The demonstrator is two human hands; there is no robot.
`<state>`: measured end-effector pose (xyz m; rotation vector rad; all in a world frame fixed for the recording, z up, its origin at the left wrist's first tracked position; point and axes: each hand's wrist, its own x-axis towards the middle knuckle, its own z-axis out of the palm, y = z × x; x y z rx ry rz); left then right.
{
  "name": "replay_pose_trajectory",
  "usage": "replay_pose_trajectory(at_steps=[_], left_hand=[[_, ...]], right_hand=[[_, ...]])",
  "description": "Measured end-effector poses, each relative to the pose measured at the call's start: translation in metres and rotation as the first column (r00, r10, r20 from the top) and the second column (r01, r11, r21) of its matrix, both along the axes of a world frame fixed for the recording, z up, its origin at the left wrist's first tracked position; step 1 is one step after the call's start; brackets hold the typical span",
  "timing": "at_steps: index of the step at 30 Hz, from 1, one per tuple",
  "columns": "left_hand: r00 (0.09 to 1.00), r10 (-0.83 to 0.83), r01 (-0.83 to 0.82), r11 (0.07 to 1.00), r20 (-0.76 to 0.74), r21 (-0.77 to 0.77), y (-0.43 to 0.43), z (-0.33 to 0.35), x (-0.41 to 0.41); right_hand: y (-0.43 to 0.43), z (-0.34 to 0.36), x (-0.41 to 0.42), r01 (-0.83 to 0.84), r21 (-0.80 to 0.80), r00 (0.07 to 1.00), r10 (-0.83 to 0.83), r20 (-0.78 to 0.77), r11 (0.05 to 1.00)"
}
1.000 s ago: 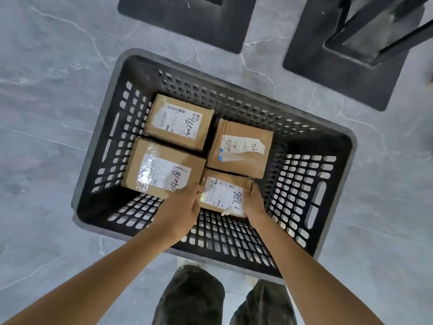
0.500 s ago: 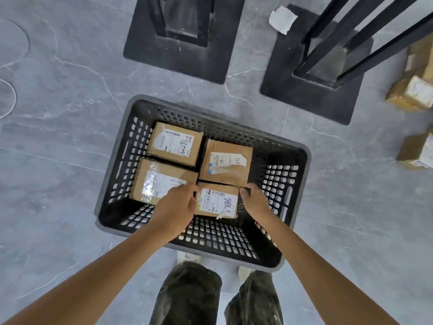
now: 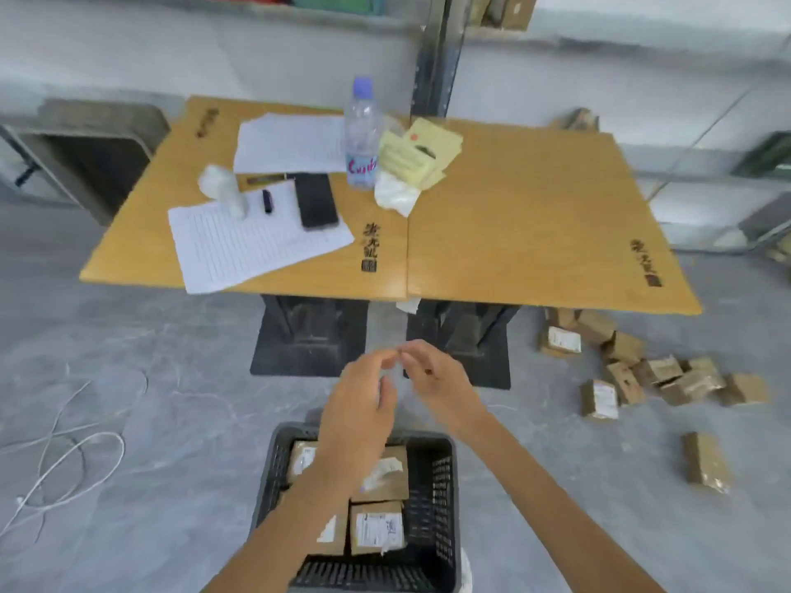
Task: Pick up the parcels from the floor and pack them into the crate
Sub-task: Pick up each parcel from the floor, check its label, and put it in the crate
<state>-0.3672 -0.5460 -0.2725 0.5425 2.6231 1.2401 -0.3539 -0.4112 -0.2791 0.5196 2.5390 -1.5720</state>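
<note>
A black perforated crate (image 3: 443, 498) stands on the floor at the bottom centre, holding several brown cardboard parcels (image 3: 376, 528) with white labels. My left hand (image 3: 359, 408) and my right hand (image 3: 436, 378) are raised above the crate's far side, fingers loosely curved, fingertips close together, holding nothing. My left forearm covers part of the crate's contents. More parcels (image 3: 667, 376) lie scattered on the floor to the right, one parcel (image 3: 704, 462) apart from the rest, nearer to me.
Two wooden tables (image 3: 535, 216) on black pedestal bases (image 3: 308, 340) stand ahead, carrying papers, a phone (image 3: 316, 199), a water bottle (image 3: 363, 134) and yellow envelopes. White cable (image 3: 72, 464) loops on the grey floor at left. Shelving runs along the back.
Both hands have let go of the near-right parcel and risen out of the crate. The view has tilted up, so the tables and floor parcels now show.
</note>
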Motion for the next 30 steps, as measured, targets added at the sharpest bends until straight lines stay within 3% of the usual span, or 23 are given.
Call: replay_pose_trajectory(at_steps=[6, 12, 21, 30], left_hand=[[0.977, -0.086, 0.122, 0.975, -0.195, 0.184, 0.051, 0.164, 0.022], [0.914, -0.226, 0.31, 0.925, -0.338, 0.219, 0.131, 0.268, 0.055], [0.836, -0.363, 0.479, 0.849, -0.413, 0.223, 0.267, 0.317, 0.136], [0.851, -0.385, 0.484, 0.838, -0.356, 0.251, 0.405, 0.307, 0.22]], right_hand=[[0.061, 0.197, 0.059, 0.142, 0.075, 0.951, -0.115, -0.288, 0.987], [0.142, 0.297, 0.15, 0.37, 0.104, 0.854, -0.295, -0.428, 0.923], [0.277, 0.336, 0.288, 0.573, 0.121, 0.731, -0.437, -0.524, 0.811], [0.423, 0.322, 0.413, 0.618, 0.179, 0.736, -0.484, -0.473, 0.765]])
